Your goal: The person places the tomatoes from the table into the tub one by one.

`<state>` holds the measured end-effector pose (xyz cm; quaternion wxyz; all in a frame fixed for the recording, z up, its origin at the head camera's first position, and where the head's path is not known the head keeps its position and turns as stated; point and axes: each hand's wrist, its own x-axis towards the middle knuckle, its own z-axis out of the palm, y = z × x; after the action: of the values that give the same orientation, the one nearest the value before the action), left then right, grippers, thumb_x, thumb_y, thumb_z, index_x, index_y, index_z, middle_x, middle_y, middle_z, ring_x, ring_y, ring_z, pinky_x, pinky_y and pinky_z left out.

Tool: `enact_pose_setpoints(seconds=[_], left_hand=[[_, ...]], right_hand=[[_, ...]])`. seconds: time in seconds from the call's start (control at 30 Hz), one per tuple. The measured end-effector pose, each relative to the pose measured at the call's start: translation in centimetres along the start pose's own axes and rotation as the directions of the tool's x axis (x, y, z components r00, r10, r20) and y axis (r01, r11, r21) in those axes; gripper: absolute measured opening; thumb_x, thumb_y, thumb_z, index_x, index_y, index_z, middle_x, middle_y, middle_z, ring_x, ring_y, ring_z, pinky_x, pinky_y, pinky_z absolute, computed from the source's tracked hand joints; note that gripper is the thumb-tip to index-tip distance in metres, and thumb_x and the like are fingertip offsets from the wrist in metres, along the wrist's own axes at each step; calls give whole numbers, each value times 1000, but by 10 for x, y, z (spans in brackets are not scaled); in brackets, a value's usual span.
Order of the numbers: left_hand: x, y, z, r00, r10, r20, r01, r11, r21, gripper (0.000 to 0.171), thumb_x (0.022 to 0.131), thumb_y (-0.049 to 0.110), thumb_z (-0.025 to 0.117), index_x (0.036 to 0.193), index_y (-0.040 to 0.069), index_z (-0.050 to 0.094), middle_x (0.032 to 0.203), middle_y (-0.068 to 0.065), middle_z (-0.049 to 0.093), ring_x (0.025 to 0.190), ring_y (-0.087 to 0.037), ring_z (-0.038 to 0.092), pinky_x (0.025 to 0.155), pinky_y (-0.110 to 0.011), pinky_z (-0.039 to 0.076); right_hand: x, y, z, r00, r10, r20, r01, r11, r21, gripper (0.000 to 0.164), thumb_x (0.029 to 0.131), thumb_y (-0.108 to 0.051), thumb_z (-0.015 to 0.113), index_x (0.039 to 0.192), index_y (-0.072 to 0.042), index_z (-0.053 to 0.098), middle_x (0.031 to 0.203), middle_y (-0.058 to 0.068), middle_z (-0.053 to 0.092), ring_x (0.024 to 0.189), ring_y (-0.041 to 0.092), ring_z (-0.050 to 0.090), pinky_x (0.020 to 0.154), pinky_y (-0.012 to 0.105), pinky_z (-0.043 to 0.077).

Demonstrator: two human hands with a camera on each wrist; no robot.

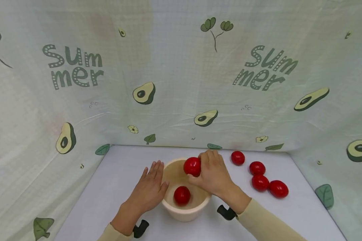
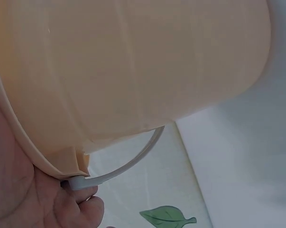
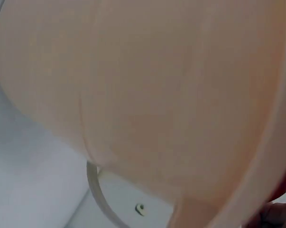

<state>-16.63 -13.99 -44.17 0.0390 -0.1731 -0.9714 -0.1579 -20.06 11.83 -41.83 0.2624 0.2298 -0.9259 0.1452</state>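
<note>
A cream plastic bucket [image 1: 185, 216] stands upright on the table, a shiny red tomato [image 1: 182, 195] lying at its bottom. Over the bucket's far right rim, my right hand [image 1: 211, 172] grips a second red tomato [image 1: 192, 166] between thumb and fingers. My left hand [image 1: 148, 191] rests against the left rim with its fingers straight. In the left wrist view, the palm lies along the rim near the hinge of the bucket's pale handle [image 2: 133, 159]. The bucket wall [image 3: 147, 95] fills most of the right wrist view, hiding nearly all of that hand.
On the white table [image 1: 120, 174], several more red tomatoes lie right of the bucket: one at the back [image 1: 238, 158], the others in a row [image 1: 260, 183] nearer me. A cloth printed with avocados [image 1: 175, 60] rises behind the table and along both sides.
</note>
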Motion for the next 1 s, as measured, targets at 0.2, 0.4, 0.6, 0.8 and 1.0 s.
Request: enact_pose_setpoints(seconds=[0.2, 0.4, 0.6, 0.8, 1.0], left_hand=[[2, 0, 4, 1000, -7, -3, 7, 1000, -11, 71, 109, 37, 54, 162, -5, 32, 170, -22, 31, 161, -39, 25, 129, -60, 22], [2, 0, 3, 1000, -17, 2, 17, 1000, -18, 72, 109, 38, 53, 163, -5, 31, 171, -21, 31, 161, -38, 24, 130, -60, 21], [1, 0, 3, 1000, -6, -9, 5, 1000, -21, 71, 109, 37, 53, 162, -5, 31, 170, -22, 32, 161, -39, 25, 129, -60, 22], [0, 0, 3, 1000, -11, -6, 11, 1000, -29, 72, 109, 37, 54, 163, -5, 31, 170, -22, 32, 161, -39, 25, 129, -60, 22], [0, 0, 3, 1000, -25, 6, 25, 999, -39, 73, 109, 38, 53, 164, -4, 29, 171, -21, 31, 161, -38, 24, 129, -60, 22]], right_hand=[[-9, -16, 22, 995, -36, 91, 42, 998, -57, 62, 74, -55, 79, 103, -3, 62, 89, 5, 57, 86, 20, 47, 73, 33, 42], [-10, -18, 27, 992, -26, 127, 36, 996, -78, 61, 77, -56, 77, 104, -3, 63, 89, 5, 57, 87, 21, 48, 74, 34, 40], [-10, -20, 27, 989, -17, 148, 35, 992, -122, 64, 77, -59, 77, 105, -3, 63, 90, 7, 57, 88, 22, 48, 72, 34, 38], [-11, -19, 27, 987, -20, 161, 39, 993, -114, 63, 81, -57, 78, 106, -2, 63, 90, 8, 56, 87, 24, 47, 73, 36, 35], [-13, -17, 27, 989, -28, 147, 44, 993, -108, 63, 80, -56, 81, 109, -1, 65, 92, 8, 59, 90, 25, 50, 75, 35, 37]])
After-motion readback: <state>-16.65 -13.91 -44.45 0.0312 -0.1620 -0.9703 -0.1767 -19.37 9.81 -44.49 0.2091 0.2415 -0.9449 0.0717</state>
